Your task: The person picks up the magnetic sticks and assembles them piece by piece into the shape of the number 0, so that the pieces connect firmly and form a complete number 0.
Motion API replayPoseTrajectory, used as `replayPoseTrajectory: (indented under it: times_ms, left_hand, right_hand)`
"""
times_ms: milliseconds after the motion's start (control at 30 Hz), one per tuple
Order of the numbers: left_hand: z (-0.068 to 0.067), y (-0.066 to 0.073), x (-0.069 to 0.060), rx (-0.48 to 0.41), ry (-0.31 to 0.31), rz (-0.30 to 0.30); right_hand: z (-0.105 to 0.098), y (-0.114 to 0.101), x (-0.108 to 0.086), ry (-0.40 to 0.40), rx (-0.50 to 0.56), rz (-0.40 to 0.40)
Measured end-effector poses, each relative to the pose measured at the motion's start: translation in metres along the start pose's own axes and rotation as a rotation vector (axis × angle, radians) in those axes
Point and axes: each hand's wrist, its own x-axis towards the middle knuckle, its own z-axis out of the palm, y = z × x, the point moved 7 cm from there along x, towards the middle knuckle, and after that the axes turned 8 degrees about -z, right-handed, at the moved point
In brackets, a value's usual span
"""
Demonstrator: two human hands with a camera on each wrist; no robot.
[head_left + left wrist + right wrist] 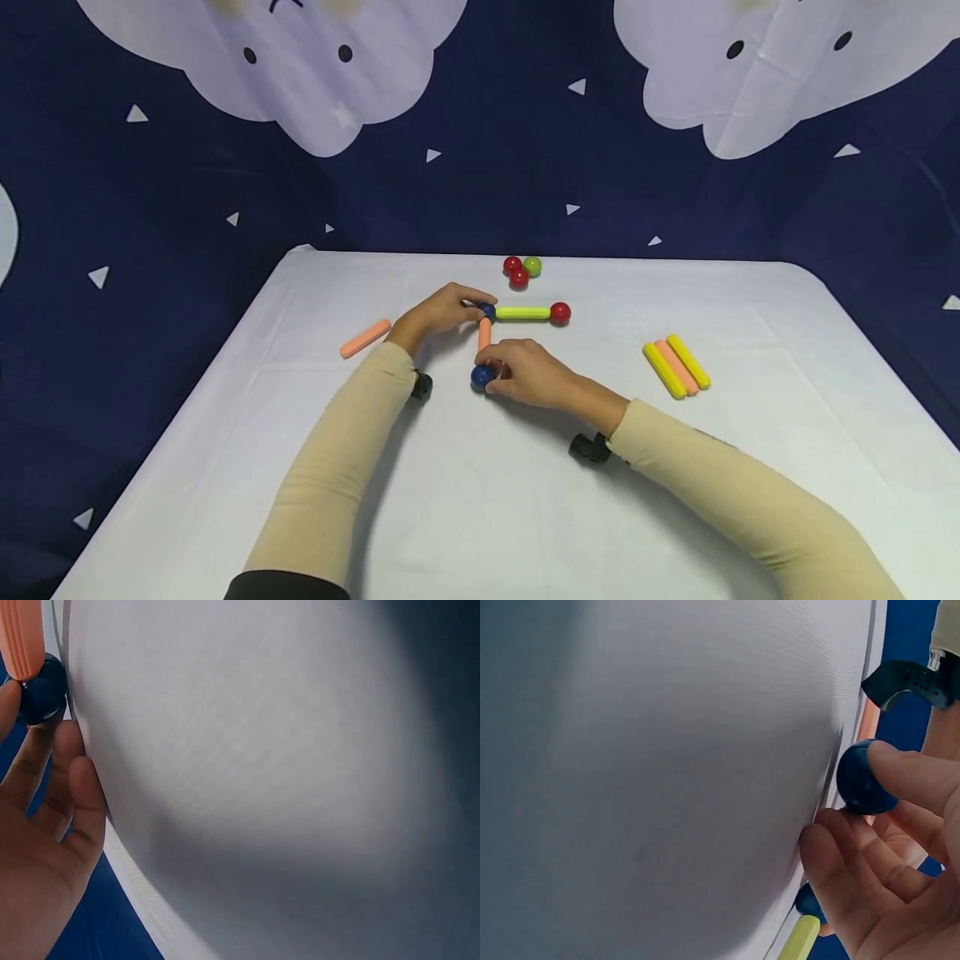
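Observation:
My left hand (447, 308) pinches a dark blue ball (488, 312) at the corner of a joined piece. From that ball a lime stick (522, 313) runs right to a red ball (560, 313), and an orange stick (484, 335) runs toward me. At its near end, my right hand (534, 374) grips a second blue ball (482, 377) between thumb and fingers. In the left wrist view the orange stick (22, 637) meets the blue ball (43, 690) at the left hand's fingertips. The right wrist view has the thumb on the near blue ball (864, 778).
Two red balls (518, 278) and a green ball (532, 267) sit together at the back of the white table (480, 500). A loose orange stick (365, 338) lies at the left. Two yellow sticks (664, 371) flank an orange stick (677, 367) on the right.

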Motion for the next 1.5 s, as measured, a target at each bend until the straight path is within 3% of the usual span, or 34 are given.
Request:
replayPoseTrajectory:
  times_ms: [467,733,1500]
  left_hand:
    - [0.0007,0.0052,0.0001,0.033,-0.002,0.014]
    - [-0.0006,0.0006,0.0008,0.047,0.002,0.009]
    - [-0.0005,-0.0006,0.0033,0.01,-0.008,0.006]
  right_hand:
    - [-0.0017,0.0032,-0.0016,-0.02,-0.009,0.044]
    - [-0.0005,0.0068,-0.0036,-0.027,0.038,0.057]
    - [0.0015,0.0077,-0.0009,-0.039,0.029,0.057]
